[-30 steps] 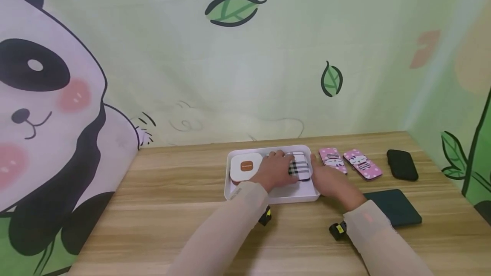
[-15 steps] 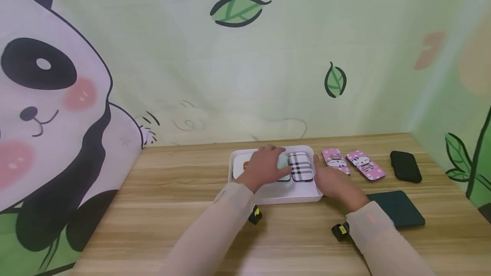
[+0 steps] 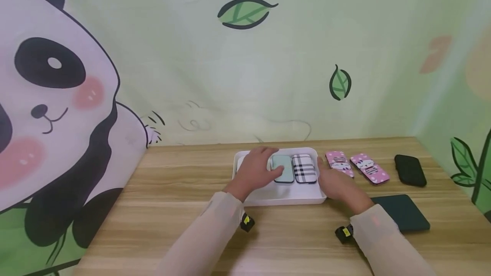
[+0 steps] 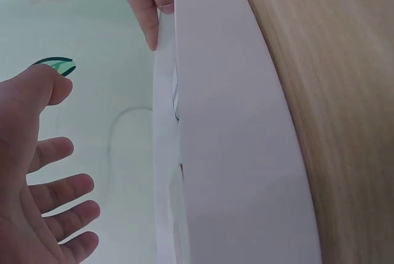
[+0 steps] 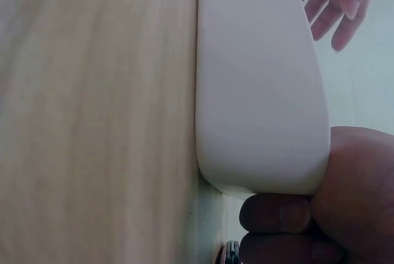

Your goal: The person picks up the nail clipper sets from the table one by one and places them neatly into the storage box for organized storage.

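A white tray (image 3: 295, 199) holds a mint-green case (image 3: 284, 169), a black-and-white plaid case (image 3: 304, 168) to its right, and a white item mostly hidden at the left end. Above that left part hovers my left hand (image 3: 254, 171), fingers spread and holding nothing; the left wrist view shows the same hand (image 4: 37, 178) apart from the tray. With thumb and fingers, my right hand (image 3: 336, 182) grips the tray's right end. In the right wrist view the right hand's (image 5: 354, 196) fingers press the end wall of the tray (image 5: 261, 85).
Two pink cases with white patterns (image 3: 339, 163) (image 3: 370, 168) lie right of the tray. A black case (image 3: 410, 170) is farther right, and a dark green flat item (image 3: 402, 212) lies by the right wrist. A printed curtain (image 3: 192, 54) stands behind the table (image 3: 172, 182).
My left hand has moved left off the plaid case and the mint-green case, uncovering both. My right hand stays at the tray's right end. The head view has shifted slightly.
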